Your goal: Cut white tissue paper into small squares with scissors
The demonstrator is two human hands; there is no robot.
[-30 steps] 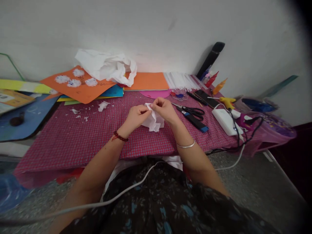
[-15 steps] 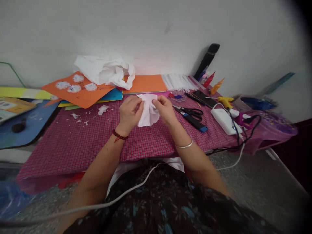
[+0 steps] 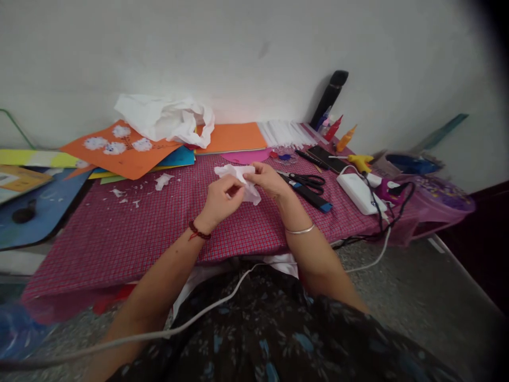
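While the right grip (image 3: 268, 179) is holding the paper (image 3: 237, 172) between thumb and fingers, the left grip (image 3: 221, 200) is curling narrow against it; whether those fingertips are pinching it too, I cannot tell. Crumpled, the paper is spreading between both grips, above the table (image 3: 159, 233). Just right of the right grip, scissors (image 3: 312, 182) are lying beside a cutter (image 3: 315, 199). Farther right, a phone (image 3: 326, 158), a glue gun (image 3: 360, 162) and a white box (image 3: 360, 193) are lying. Beyond the grips, a pink sheet (image 3: 248, 156) is lying in front of an orange sheet (image 3: 233, 137), with white sticks (image 3: 284, 133) lying to that sheet's right. Left of the left grip, scraps (image 3: 163, 181) are lying; beyond them, a white tissue (image 3: 155, 114) is resting partly over an orange card (image 3: 127, 165) that is showing white flowers (image 3: 115, 148).
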